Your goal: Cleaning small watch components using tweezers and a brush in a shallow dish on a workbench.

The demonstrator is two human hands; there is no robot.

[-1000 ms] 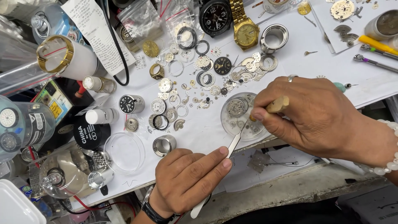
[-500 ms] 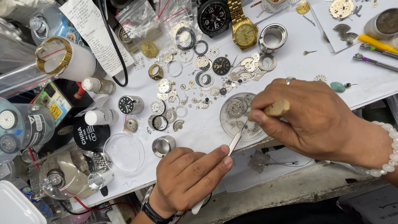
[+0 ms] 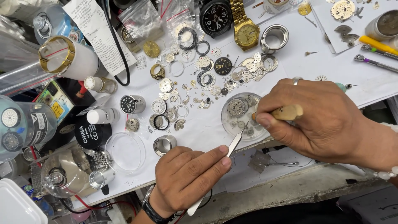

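Note:
My left hand [image 3: 186, 176] grips a pair of steel tweezers [image 3: 235, 143]; their tips reach into a small clear round dish [image 3: 241, 117] that holds a watch movement and small parts. My right hand [image 3: 319, 120] pinches a tool with a pale wooden handle [image 3: 288, 112] at the dish's right rim; its tip is hidden by my fingers. A ring shows on one right finger, a bead bracelet on the right wrist, and a dark strap on the left wrist.
Loose gears, dials and rings [image 3: 195, 89] litter the white sheet. A black-faced watch [image 3: 215, 17] and a gold watch [image 3: 246, 31] lie at the back, a steel case ring [image 3: 274, 38] beside them. An empty clear dish [image 3: 125, 151], small bottles and jars crowd the left.
Both hands have stayed over the dish, with only a slight shift of the right hand; the tweezers remain pointed into it.

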